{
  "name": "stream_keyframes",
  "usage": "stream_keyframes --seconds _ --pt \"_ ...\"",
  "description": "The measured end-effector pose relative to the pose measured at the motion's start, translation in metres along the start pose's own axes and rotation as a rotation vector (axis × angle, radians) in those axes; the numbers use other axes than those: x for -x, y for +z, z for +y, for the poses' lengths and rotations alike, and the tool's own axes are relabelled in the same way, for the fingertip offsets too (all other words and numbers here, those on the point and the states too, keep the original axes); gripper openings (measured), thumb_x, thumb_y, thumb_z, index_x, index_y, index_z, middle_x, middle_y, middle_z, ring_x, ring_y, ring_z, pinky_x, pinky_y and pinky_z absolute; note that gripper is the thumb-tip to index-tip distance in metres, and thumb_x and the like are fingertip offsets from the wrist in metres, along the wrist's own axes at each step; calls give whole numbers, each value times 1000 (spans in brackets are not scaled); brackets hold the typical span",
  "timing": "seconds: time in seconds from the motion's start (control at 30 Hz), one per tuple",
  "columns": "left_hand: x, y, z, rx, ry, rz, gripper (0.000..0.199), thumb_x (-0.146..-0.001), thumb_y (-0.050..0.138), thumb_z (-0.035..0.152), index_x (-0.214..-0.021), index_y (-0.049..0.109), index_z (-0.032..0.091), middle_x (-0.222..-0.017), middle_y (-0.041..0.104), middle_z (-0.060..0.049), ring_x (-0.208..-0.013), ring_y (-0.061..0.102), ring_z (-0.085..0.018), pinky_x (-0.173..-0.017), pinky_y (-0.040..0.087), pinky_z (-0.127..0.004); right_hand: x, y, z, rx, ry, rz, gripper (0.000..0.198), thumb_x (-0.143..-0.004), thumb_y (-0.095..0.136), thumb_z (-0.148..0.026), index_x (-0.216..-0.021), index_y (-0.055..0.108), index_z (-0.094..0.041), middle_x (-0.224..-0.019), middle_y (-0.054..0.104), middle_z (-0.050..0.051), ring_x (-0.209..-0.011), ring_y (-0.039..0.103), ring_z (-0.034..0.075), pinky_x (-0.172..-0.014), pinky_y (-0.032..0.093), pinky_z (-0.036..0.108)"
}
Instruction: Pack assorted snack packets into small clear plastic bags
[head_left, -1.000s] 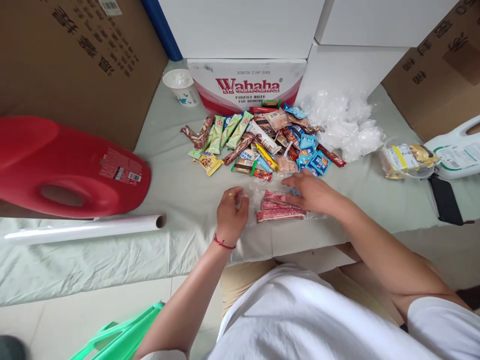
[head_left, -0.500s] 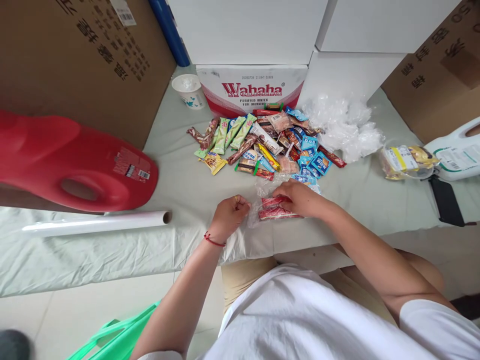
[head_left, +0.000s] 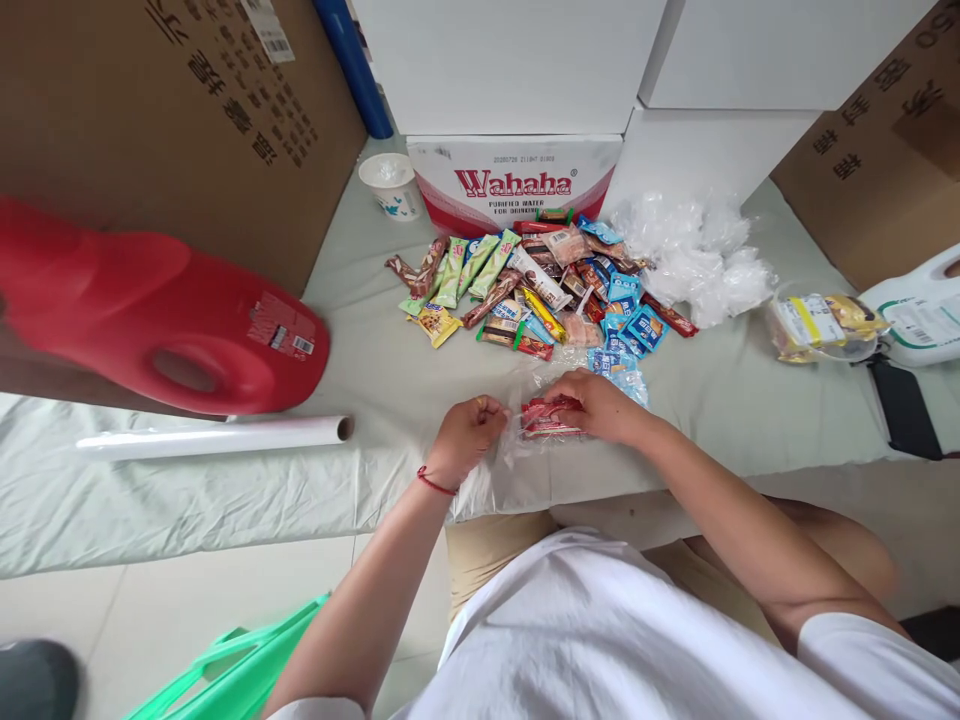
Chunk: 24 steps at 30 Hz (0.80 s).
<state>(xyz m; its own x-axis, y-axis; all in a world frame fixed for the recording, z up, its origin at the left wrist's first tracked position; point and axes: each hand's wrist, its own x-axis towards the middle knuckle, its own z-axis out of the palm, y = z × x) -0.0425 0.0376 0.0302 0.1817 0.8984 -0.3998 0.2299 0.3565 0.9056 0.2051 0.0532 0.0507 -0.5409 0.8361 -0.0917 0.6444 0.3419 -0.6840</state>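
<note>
My left hand (head_left: 471, 438) pinches the edge of a clear plastic bag (head_left: 511, 448) near the table's front edge. Red-wrapped snack bars (head_left: 541, 420) lie at the mouth of the bag or inside it; the clear film makes it hard to say which. My right hand (head_left: 596, 403) is closed over the bars from the right, its fingertips partly hidden. Just beyond both hands spreads a pile of wrapped snacks (head_left: 536, 283), with green, brown, yellow and blue packets. Blue packets (head_left: 616, 362) in clear plastic lie right behind my right hand.
Crumpled clear bags (head_left: 701, 255) sit right of the pile. A paper cup (head_left: 391, 187) and a Wahaba-style printed carton (head_left: 517, 170) stand behind. At left are a red jug (head_left: 187, 310) and a white roll (head_left: 217, 438). A packaged food tub (head_left: 821, 322), a phone (head_left: 905, 405) and a white jug (head_left: 922, 305) are at right.
The red bars have shifted slightly left, closer to my left hand, and now sit closer together. My right hand has moved with them. The whole view has shifted a little.
</note>
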Motion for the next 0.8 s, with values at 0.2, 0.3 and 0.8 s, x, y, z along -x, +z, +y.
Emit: stream_keyframes --seconds 0.2,0.3,0.8 --pt "-3 -25 -11 -25 -81 218 27 -72 68 47 -75 61 21 -59 58 4 -49 41 -11 -51 29 -25 -3 2 -5 -100 64 92 16 -98 58 -19 -99 74 -18 -96 74 7 -93 64 20 -87 45 30" --pt "3 -32 -10 -96 -36 426 21 -78 62 41 -82 62 21 -64 60 3 -52 47 -13 -52 35 -26 -7 5 -6 -88 159 108 17 -97 57 -16 -97 73 -18 -96 74 6 -89 65 18 -82 44 27" --pt "32 79 -7 -950 841 245 41 -100 48 22 -139 61 20 -138 69 -14 -129 64 -31 -102 49 -48 -11 -4 -1 39 323 76 17 -96 55 -20 -98 72 -18 -89 74 4 -79 63 18 -71 40 27"
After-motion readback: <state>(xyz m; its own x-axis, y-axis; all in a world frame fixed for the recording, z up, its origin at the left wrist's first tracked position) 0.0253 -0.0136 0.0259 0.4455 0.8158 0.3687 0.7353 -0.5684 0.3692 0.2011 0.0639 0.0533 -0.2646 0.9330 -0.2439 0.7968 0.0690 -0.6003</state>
